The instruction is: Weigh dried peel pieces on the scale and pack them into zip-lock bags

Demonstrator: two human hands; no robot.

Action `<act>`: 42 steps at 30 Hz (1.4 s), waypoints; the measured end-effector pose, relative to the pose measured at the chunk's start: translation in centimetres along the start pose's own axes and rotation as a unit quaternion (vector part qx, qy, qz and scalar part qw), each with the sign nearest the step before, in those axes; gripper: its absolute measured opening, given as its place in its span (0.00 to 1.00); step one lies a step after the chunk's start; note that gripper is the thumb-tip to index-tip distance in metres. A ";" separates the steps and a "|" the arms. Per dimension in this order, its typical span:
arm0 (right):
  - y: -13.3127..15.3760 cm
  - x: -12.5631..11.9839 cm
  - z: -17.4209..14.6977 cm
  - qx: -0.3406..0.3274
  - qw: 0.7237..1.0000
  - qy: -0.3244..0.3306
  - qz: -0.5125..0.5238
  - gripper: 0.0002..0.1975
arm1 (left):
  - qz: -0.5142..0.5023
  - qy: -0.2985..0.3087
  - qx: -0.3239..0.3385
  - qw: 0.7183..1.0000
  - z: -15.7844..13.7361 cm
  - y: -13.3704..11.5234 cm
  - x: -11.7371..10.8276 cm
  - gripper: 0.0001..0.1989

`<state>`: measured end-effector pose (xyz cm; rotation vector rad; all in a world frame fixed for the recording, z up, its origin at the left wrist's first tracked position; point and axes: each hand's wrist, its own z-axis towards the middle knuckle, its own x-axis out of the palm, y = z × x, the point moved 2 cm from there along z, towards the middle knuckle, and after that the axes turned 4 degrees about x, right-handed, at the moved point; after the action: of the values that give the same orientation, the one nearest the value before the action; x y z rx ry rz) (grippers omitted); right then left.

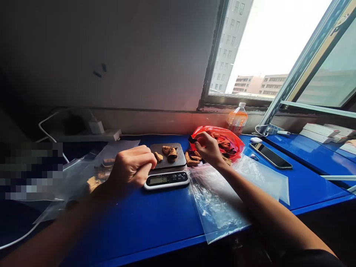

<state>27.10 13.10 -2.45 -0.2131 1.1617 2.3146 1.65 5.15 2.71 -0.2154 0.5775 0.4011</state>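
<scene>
My left hand (135,165) is closed in a loose fist at the left edge of a digital kitchen scale (182,155). Whatever its fingers hold, if anything, is hidden. On the scale's plate lie several brown dried chunks (172,154), and the display (158,180) seems to read 90. My right hand (208,148) pinches a small dark dried piece (192,139) in front of a red plastic bag (237,142). That open bag holds more brown dried pieces (224,142). Below the right hand, several loose brown chunks (193,158) lie beside the scale.
Clear plastic bags (219,207) lie on the blue table (144,226) under my right forearm; others, with tan chunks (93,183), lie at left. A phone (271,155), an earbud case (256,140), an orange drink bottle (237,118) and white boxes (318,132) stand or lie rightward. A power strip (107,135) runs along the wall.
</scene>
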 end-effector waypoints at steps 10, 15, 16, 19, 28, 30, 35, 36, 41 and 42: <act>0.9 0.6 -0.7 -0.093 0.994 0.019 -0.058 0.08 | 0.020 0.024 0.023 0.999 -0.3 -0.1 0.7 0.13; 2.6 2.2 -0.9 -0.178 0.978 0.047 -0.098 0.11 | 0.010 0.026 0.031 0.999 -0.2 -0.4 0.5 0.18; 2.9 2.6 -0.9 -0.197 0.973 0.051 -0.105 0.12 | 0.007 0.023 0.035 0.999 -0.1 -0.5 0.4 0.18; 3.4 3.5 -0.5 -0.250 0.956 0.060 -0.138 0.14 | 0.012 0.009 0.049 0.999 0.0 -0.7 0.5 0.14; 3.8 3.7 -0.4 -0.303 0.927 0.125 -0.181 0.20 | 0.049 0.035 -0.011 0.998 -0.9 1.3 1.5 0.13; 4.1 3.0 -0.6 -0.298 0.930 0.109 -0.186 0.23 | 0.056 0.034 -0.017 0.998 -0.9 1.5 1.4 0.12; 4.2 0.5 -1.0 -0.268 0.947 0.063 -0.165 0.20 | 0.090 0.022 -0.031 0.995 -0.3 1.9 0.4 0.09; 4.1 0.0 -1.0 -0.264 0.949 0.058 -0.160 0.18 | 0.092 0.022 -0.037 0.995 -0.3 2.0 0.2 0.08; 3.0 -1.2 -0.6 -0.222 0.954 0.103 -0.174 0.15 | 0.074 0.034 -0.061 0.995 -0.2 2.2 -0.3 0.10; 2.8 -1.4 -0.5 -0.212 0.951 0.125 -0.187 0.15 | 0.070 0.037 -0.060 0.995 -0.1 2.1 -0.3 0.11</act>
<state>26.71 10.80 -0.27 -0.8294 0.6397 2.2006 0.42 6.93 2.59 -0.3072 0.6432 0.5671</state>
